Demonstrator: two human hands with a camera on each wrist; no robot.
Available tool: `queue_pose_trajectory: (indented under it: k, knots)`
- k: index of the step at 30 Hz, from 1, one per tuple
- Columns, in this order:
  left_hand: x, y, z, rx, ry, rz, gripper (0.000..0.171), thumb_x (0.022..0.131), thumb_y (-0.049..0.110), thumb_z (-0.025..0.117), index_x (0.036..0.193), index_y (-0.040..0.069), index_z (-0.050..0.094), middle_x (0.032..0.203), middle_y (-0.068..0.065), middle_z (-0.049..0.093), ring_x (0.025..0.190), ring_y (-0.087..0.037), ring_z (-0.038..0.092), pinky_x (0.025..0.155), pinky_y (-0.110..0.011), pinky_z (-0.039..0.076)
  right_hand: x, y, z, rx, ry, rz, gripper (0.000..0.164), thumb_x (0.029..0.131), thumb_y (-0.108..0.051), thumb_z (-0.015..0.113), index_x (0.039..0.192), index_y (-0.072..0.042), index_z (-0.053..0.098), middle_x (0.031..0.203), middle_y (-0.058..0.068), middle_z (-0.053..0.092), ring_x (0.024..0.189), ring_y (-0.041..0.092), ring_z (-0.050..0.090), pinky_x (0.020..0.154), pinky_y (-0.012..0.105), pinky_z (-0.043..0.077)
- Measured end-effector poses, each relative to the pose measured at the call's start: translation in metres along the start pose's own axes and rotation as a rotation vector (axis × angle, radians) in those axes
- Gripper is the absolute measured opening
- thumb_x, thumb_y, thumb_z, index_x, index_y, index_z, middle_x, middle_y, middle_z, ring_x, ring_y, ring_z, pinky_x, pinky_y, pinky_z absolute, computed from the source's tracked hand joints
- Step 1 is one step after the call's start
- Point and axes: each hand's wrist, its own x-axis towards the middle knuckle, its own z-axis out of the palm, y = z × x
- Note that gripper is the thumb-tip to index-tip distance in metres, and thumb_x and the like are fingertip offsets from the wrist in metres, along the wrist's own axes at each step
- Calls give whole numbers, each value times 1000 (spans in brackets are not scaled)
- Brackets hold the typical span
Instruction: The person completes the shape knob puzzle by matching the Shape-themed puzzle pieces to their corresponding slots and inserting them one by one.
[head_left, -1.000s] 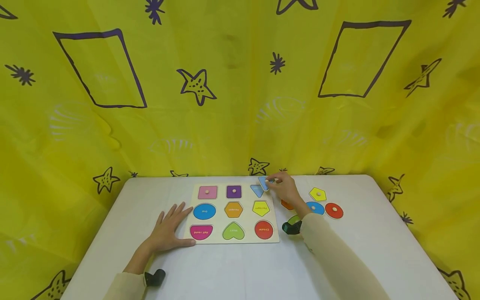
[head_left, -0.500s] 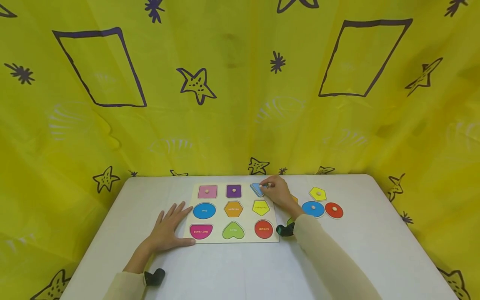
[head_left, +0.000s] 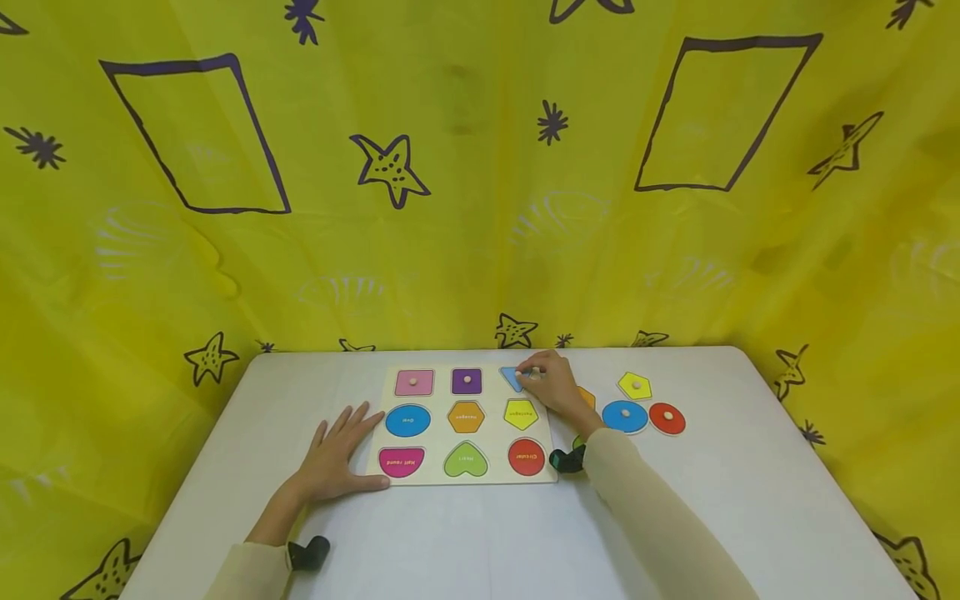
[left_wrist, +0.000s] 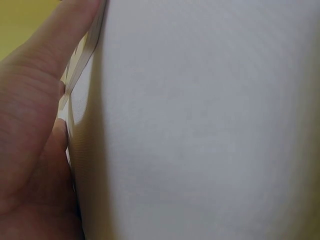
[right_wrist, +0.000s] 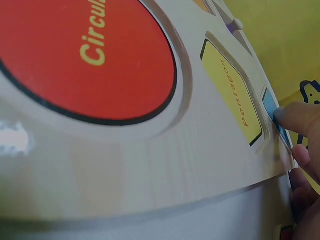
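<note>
A pale wooden shape board (head_left: pixel 497 473) lies on the table. In its far right corner sits a blue triangle piece (head_left: pixel 510 377), whose small knob my right hand (head_left: pixel 561 390) pinches between thumb and fingers. The right wrist view has my thumb against that blue triangle (right_wrist: pixel 270 104), level with its recess. My left hand (head_left: pixel 332 460) lies spread beside the board's left edge, its thumb and fingertips touching it. A pink square (head_left: pixel 415 388) and a purple square (head_left: pixel 467 387), both knobbed, fill the other far slots; the nearer two rows show printed shapes without knobs.
Right of the board lie a yellow pentagon (head_left: pixel 630 386), a blue oval (head_left: pixel 617 421) and a red circle (head_left: pixel 662 422). An orange piece (head_left: pixel 588 397) and a green piece (head_left: pixel 577 442) are partly hidden by my right arm. A yellow patterned curtain (head_left: pixel 465 250) hangs behind the table.
My right hand has brought the blue triangle leftward and down from above the board's far right corner into its slot. My left hand stays put.
</note>
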Motion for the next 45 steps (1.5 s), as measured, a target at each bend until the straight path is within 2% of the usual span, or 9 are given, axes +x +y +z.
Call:
queue_pose_trajectory:
  k: [9, 34, 39, 45]
  knots:
    - [-2, -1, -1, -8, 8, -8, 109, 70, 66, 82, 159, 17, 41, 167, -18, 28, 154, -47, 13, 117, -75, 1, 1, -3, 1, -22, 9, -46, 14, 94, -13, 75, 103, -4, 80, 122, 17, 61, 120, 33, 53, 104, 50, 46]
    - [-4, 0, -2, -22, 13, 4, 108, 71, 66, 81, 158, 17, 42, 167, -18, 28, 154, -48, 14, 117, -75, 2, 0, -4, 1, -69, -13, -7, 16, 96, -18, 73, 107, -8, 80, 128, 15, 58, 119, 34, 51, 105, 52, 42]
    - [-4, -1, 0, -23, 17, 3, 108, 71, 66, 82, 158, 17, 42, 166, -18, 29, 153, -48, 14, 117, -75, 2, -4, -6, -7, -84, -42, -73, 24, 96, -17, 73, 118, -8, 75, 129, 16, 60, 115, 35, 55, 101, 53, 47]
    - [-2, -1, 2, -19, 10, -1, 108, 71, 66, 82, 158, 17, 42, 167, -18, 28, 154, -47, 13, 117, -74, 1, -12, -4, -29, -78, -66, -128, 35, 96, -14, 73, 130, -7, 68, 131, 16, 61, 113, 37, 58, 99, 53, 50]
